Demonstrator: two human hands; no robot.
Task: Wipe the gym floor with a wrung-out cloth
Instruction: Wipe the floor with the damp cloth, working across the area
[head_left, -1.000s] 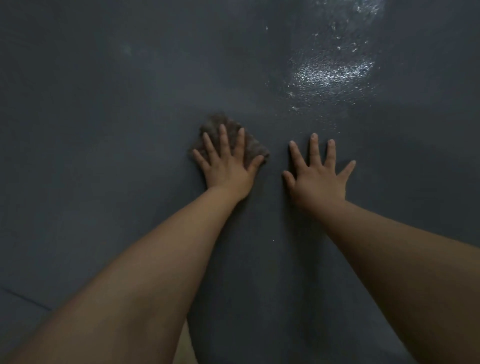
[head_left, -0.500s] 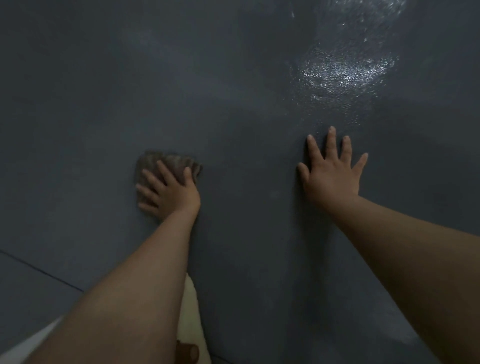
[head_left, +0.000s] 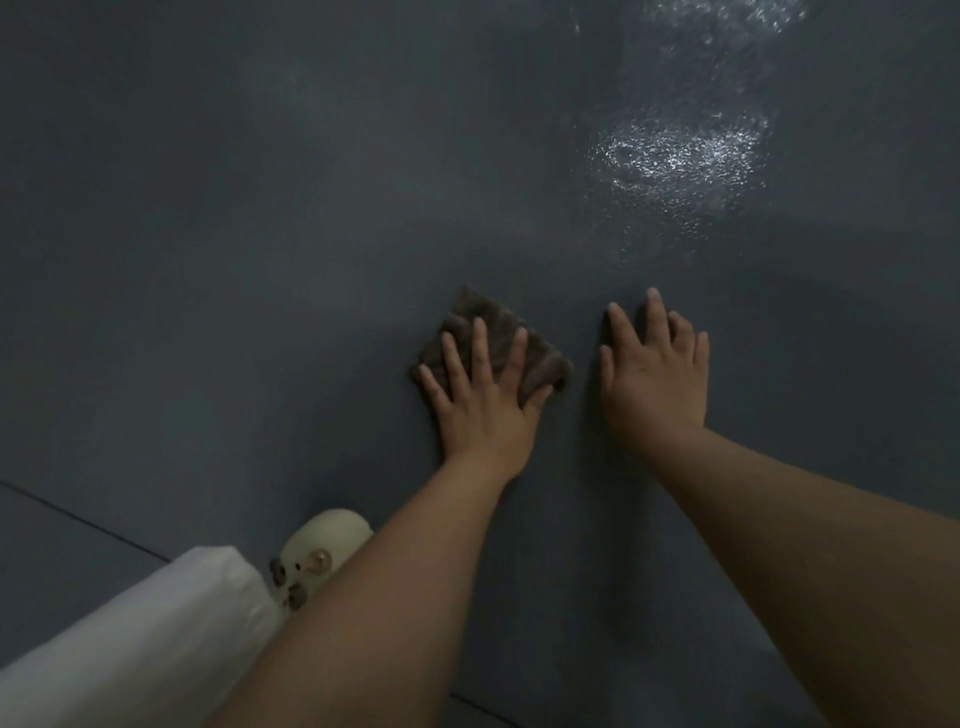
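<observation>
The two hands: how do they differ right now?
The left hand presses flat on the brown cloth; the right hand lies directly on the bare floor. The left hand's fingers are spread wide, the right hand's closer together. Both are open, palm down, fingers straight.

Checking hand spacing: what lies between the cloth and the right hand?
Only a narrow strip of bare dark floor, in the head view, between the cloth and right hand.
</observation>
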